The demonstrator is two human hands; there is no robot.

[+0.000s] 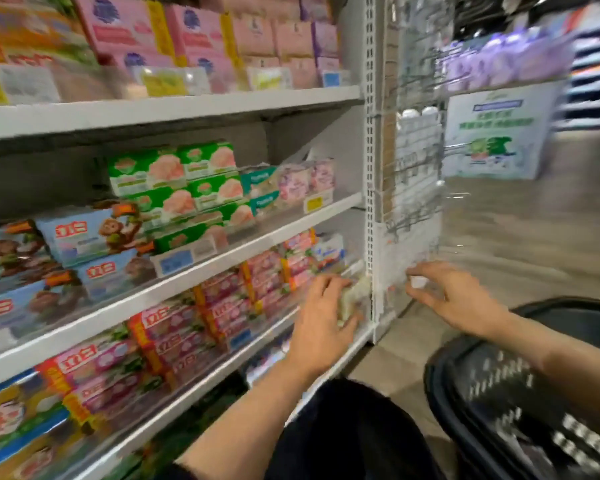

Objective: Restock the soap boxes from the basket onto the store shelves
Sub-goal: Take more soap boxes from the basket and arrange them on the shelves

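Note:
My left hand [321, 315] rests at the right end of the third shelf [201, 382], its fingers curled on a pale, blurred soap box [352, 296] beside the rows of pink soap boxes [222, 308]. My right hand [454, 299] hovers to the right of the white shelf upright [371, 202], fingers spread, with a small white thing [418, 282] by the fingertips; whether it is held is unclear. The black basket [520, 393] sits low right under my right forearm. The picture is motion-blurred.
Green soap boxes [184, 181] and blue monkey-print boxes [84, 244] fill the shelf above. Pink boxes [194, 36] line the top shelf. A wire hook rack [416, 150] hangs on the shelf end. A white display stand [499, 133] stands in the aisle.

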